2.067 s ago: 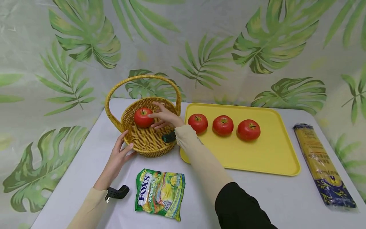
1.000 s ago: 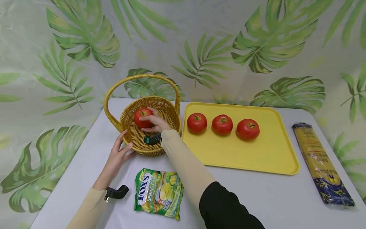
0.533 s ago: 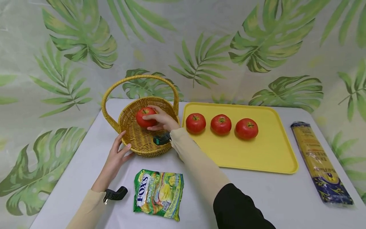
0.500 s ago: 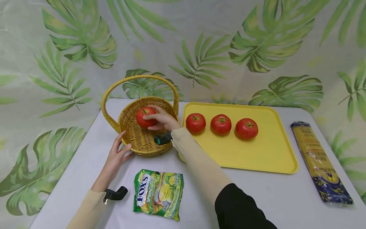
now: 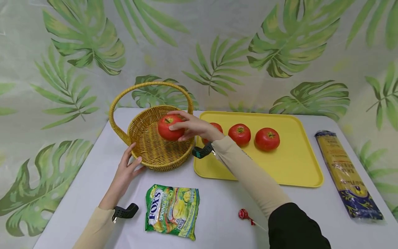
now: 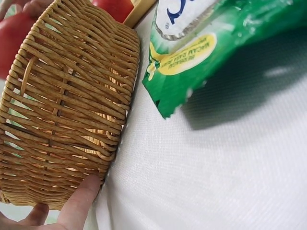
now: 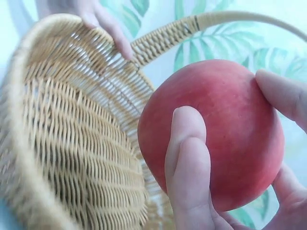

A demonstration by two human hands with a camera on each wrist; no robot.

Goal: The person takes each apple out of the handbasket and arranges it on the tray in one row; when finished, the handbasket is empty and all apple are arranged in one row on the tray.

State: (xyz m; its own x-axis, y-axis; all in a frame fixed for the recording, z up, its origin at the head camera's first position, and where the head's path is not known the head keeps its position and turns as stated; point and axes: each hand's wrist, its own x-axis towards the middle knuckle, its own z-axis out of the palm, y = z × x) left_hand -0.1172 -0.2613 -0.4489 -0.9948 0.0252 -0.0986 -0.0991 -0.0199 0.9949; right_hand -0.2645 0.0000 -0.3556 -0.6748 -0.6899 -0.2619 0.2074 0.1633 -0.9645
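My right hand [image 5: 194, 126] grips a red apple [image 5: 169, 128] above the right part of a wicker basket [image 5: 166, 167]. In the right wrist view, fingers and thumb wrap around the apple [image 7: 220, 139], lifted off the basket's woven floor. My left hand [image 5: 125, 171] rests against the basket's near left side, fingers fairly straight and touching the rim and outer wall. The left wrist view shows its fingertips on the weave [image 6: 62, 105]. Inside the basket no other apple shows.
To the right lies a yellow tray [image 5: 289, 169] with three red apples [image 5: 239, 135], one partly behind my right hand. In front are a green candy bag [image 5: 172, 211] and a red lollipop [image 5: 243, 214]. A long pasta packet [image 5: 348, 176] lies far right.
The right hand first reached into the basket and closed around the apple. It has since lifted it and moved right. The lollipop is now uncovered from under the arm. The left hand stays put.
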